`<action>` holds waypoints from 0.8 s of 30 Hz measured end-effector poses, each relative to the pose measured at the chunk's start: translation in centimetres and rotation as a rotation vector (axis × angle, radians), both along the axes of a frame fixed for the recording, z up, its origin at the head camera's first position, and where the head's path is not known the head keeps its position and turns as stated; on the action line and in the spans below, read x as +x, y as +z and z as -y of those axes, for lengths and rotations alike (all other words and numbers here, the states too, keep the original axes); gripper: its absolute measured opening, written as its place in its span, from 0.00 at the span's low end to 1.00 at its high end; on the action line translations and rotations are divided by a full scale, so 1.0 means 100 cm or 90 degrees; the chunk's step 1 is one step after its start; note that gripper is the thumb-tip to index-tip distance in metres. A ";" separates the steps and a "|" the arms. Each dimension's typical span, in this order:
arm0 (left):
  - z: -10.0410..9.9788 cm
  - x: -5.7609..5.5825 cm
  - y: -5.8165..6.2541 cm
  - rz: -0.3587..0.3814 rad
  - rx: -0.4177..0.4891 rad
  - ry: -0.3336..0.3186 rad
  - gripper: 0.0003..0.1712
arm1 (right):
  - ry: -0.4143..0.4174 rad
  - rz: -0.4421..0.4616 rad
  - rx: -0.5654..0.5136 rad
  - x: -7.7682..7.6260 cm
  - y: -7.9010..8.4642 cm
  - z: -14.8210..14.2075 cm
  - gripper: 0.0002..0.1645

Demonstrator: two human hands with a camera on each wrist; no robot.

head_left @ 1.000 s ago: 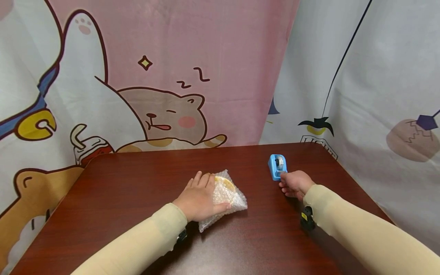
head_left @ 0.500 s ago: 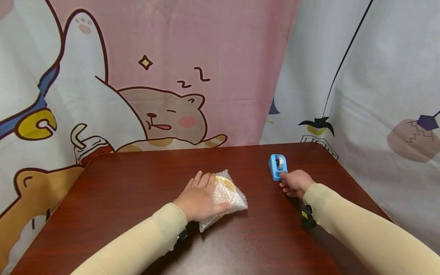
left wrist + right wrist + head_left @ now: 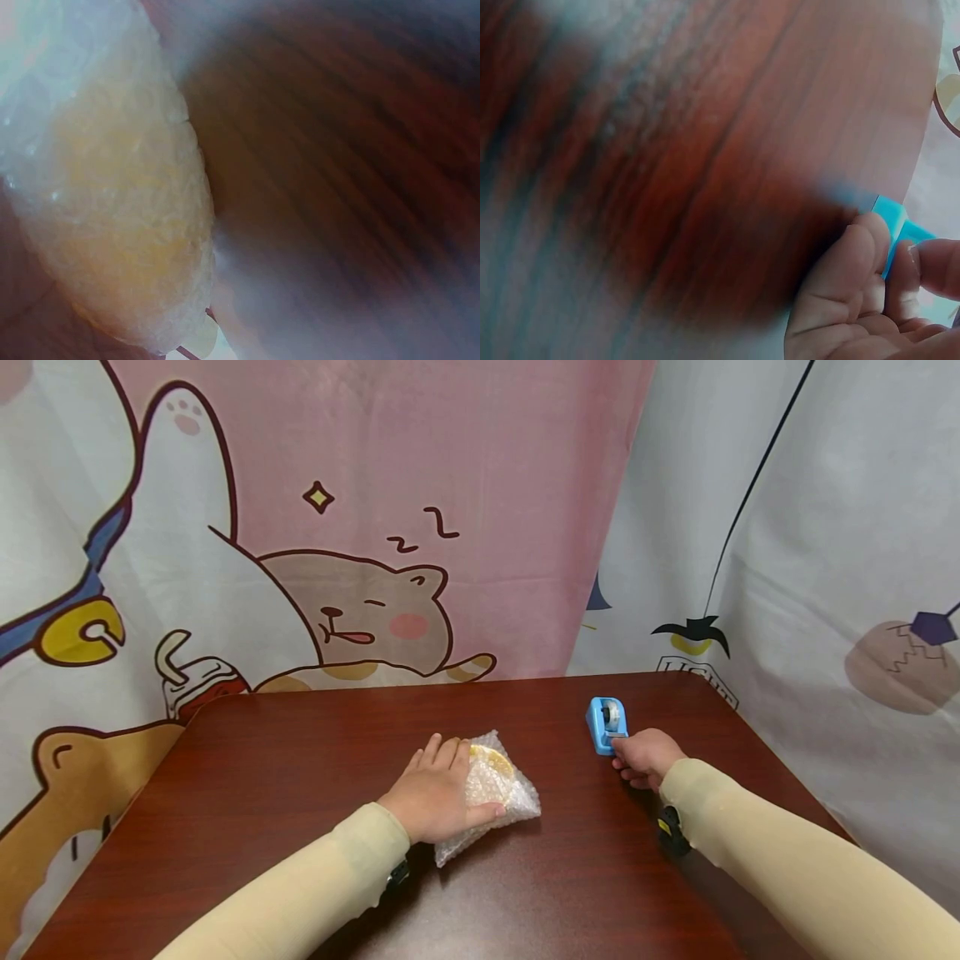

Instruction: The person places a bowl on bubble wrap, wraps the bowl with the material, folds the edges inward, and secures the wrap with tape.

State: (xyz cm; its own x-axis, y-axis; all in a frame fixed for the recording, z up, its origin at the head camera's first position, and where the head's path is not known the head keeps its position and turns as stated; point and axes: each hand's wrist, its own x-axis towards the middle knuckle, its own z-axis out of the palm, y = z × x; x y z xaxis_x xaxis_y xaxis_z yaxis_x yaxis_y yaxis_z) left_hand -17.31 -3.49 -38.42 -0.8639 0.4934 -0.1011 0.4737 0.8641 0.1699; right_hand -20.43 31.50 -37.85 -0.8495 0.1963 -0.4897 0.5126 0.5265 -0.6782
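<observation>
A bubble-wrapped packet [image 3: 501, 785] lies near the middle of the table, with something yellow and white showing through the wrap. My left hand [image 3: 433, 795] rests flat on its left side, fingers straight and thumb across the near part. The left wrist view has the wrap [image 3: 127, 195] close up. Farther right stands a blue tape dispenser [image 3: 597, 731] with a roll of clear tape [image 3: 612, 715]. At its near end, my right hand [image 3: 647, 757] has thumb and forefinger pinched together at the cutting edge, seemingly on the tape's end; the clear strip itself is too faint to see.
The dark red-brown wooden table [image 3: 300, 735] reaches back to a printed curtain [image 3: 525, 527]. A white curtain [image 3: 825, 568] runs along the right side. Both wrists carry a small black device.
The right hand has shifted very slightly upward at the tape dispenser. The left hand, the packet and the dispenser stay where they were.
</observation>
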 end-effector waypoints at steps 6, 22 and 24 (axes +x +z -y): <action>0.000 0.001 0.001 -0.004 0.000 -0.001 0.67 | 0.010 -0.005 0.027 -0.002 -0.001 -0.001 0.22; 0.000 0.000 -0.001 0.002 0.005 0.003 0.67 | 0.036 -0.008 0.094 -0.007 -0.003 -0.002 0.23; 0.000 0.000 -0.001 0.002 0.005 0.004 0.67 | 0.037 -0.008 0.097 -0.007 -0.003 -0.002 0.23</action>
